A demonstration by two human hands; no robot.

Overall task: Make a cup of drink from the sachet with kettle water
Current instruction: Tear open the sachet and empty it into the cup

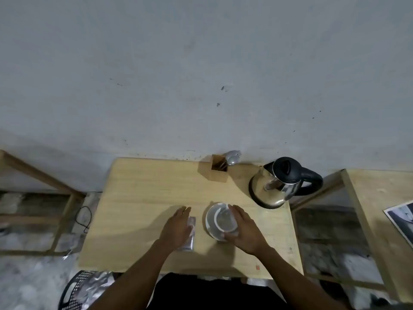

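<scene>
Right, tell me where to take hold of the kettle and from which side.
Grip the kettle by its black loop handle, coming in from the right with the right hand. The handle juts out to the right, away from the spout, which points left toward the holder of cutlery. The steel body may be hot, so probably avoid it.

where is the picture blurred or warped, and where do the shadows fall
Head view: wide-angle bending bows the table edges; soft all over, the right hand on the cup smeared; shadows fall left of the left hand and the wooden holder; the kettle shows glare.
</scene>
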